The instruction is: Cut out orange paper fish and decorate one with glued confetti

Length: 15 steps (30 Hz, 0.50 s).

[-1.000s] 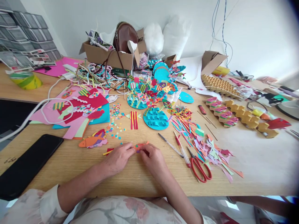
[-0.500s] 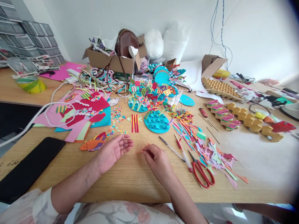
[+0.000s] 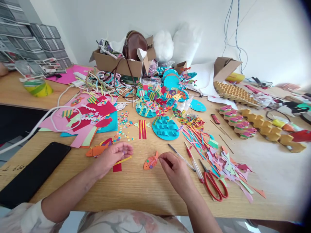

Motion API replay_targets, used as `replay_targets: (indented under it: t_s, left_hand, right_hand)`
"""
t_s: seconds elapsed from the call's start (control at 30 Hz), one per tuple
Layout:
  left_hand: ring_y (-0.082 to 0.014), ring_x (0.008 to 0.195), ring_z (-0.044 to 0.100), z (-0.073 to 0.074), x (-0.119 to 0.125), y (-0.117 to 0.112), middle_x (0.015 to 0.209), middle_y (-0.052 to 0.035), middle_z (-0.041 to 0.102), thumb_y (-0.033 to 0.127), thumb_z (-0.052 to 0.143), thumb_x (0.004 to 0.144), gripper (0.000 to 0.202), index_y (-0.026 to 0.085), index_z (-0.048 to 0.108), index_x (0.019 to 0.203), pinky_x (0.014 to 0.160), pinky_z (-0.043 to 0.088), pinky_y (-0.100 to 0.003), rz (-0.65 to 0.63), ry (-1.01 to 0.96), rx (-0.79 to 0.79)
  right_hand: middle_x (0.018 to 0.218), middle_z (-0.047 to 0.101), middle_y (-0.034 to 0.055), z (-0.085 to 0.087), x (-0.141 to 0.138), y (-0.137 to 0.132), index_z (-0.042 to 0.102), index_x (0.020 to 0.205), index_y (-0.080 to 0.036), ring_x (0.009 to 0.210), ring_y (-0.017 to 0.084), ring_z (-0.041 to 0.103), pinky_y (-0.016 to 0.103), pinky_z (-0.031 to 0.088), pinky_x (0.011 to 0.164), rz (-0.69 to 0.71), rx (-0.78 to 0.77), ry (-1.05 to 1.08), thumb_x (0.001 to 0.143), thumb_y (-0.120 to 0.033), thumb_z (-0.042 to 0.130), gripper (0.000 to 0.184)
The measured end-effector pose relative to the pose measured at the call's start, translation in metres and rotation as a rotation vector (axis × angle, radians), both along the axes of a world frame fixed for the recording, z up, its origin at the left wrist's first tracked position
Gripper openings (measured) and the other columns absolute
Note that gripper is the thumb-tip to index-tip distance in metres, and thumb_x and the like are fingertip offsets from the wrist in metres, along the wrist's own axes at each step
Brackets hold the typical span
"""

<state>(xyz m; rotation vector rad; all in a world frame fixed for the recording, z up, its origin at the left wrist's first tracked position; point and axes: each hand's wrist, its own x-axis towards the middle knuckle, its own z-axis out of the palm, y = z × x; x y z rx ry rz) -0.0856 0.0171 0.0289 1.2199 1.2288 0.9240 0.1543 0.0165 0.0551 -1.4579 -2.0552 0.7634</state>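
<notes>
My right hand pinches the tail end of a small orange paper fish with coloured spots, just over the wooden table. Palm turned inward, my left hand is open with its fingers loosely curved. Beside and partly under it lie a yellow paper strip and a red paper piece. A larger orange paper fish rests behind my left wrist. Farther back is a paper fish with red and yellow stripes, beside a blue oval piece with raised paper loops.
Red-handled scissors, a pen and paper scraps lie to the right. A black phone is at the left, near a white cable. Behind stand a cardboard box and egg-carton pieces.
The small orange fish has come into fuller view in my right hand, which has shifted right. My left hand has moved slightly left; a yellow strip and red paper now show by it.
</notes>
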Motion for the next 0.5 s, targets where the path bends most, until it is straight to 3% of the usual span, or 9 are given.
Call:
replay_targets:
  t_s: [0.07, 0.17, 0.23, 0.33, 0.43, 0.5]
  left_hand:
    - [-0.0176, 0.088, 0.065, -0.009, 0.006, -0.001, 0.095, -0.0076, 0.069, 0.009, 0.04, 0.079, 0.029, 0.016, 0.063, 0.095, 0.081, 0.053, -0.033, -0.078, 0.198, 0.146]
    - [-0.0188, 0.105, 0.059, -0.018, 0.015, -0.003, 0.108, -0.0052, 0.067, 0.006, 0.043, 0.076, 0.034, 0.021, 0.065, 0.097, 0.096, 0.044, -0.037, -0.117, 0.3, 0.25]
    - [-0.0186, 0.113, 0.053, -0.021, 0.018, -0.004, 0.112, -0.005, 0.066, 0.006, 0.041, 0.077, 0.036, 0.021, 0.064, 0.101, 0.102, 0.038, -0.039, -0.183, 0.437, 0.376]
    - [-0.0167, 0.11, 0.056, -0.018, 0.013, -0.003, 0.109, -0.0059, 0.067, 0.004, 0.033, 0.082, 0.04, 0.019, 0.062, 0.106, 0.104, 0.035, -0.041, -0.26, 0.68, 0.587]
    - [-0.0151, 0.108, 0.057, -0.01, -0.004, 0.008, 0.112, -0.0069, 0.065, 0.003, 0.028, 0.084, 0.043, 0.017, 0.06, 0.109, 0.099, 0.04, -0.035, -0.178, 0.815, 0.633]
    - [-0.016, 0.106, 0.057, -0.003, -0.019, 0.02, 0.113, -0.0068, 0.064, 0.007, 0.032, 0.085, 0.038, 0.018, 0.06, 0.107, 0.093, 0.044, -0.032, -0.056, 0.928, 0.552]
  right_hand:
    - [0.067, 0.061, 0.0023, -0.002, 0.0, -0.002, 0.06, 0.071, -0.016, 0.061, 0.014, 0.055, 0.022, 0.038, 0.057, 0.027, -0.005, -0.007, 0.083, -0.014, 0.047, 0.018]
    - [0.068, 0.061, 0.0027, -0.003, -0.001, -0.004, 0.06, 0.072, -0.016, 0.062, 0.014, 0.056, 0.023, 0.039, 0.058, 0.064, -0.02, -0.007, 0.084, -0.014, 0.046, 0.018]
    - [0.068, 0.062, 0.0029, -0.004, -0.002, -0.004, 0.06, 0.073, -0.016, 0.062, 0.014, 0.056, 0.023, 0.039, 0.058, 0.081, -0.027, -0.004, 0.084, -0.014, 0.045, 0.018]
    - [0.069, 0.062, 0.003, -0.004, -0.002, -0.004, 0.06, 0.074, -0.017, 0.062, 0.014, 0.056, 0.023, 0.039, 0.058, 0.095, -0.03, -0.008, 0.083, -0.012, 0.045, 0.018]
    - [0.069, 0.061, 0.0029, -0.005, -0.001, -0.004, 0.059, 0.073, -0.017, 0.062, 0.015, 0.057, 0.023, 0.039, 0.058, 0.102, -0.022, -0.014, 0.083, -0.012, 0.045, 0.018]
    - [0.069, 0.061, 0.0029, -0.006, -0.002, -0.005, 0.058, 0.073, -0.017, 0.063, 0.015, 0.057, 0.023, 0.04, 0.058, 0.111, -0.016, -0.017, 0.083, -0.011, 0.045, 0.018]
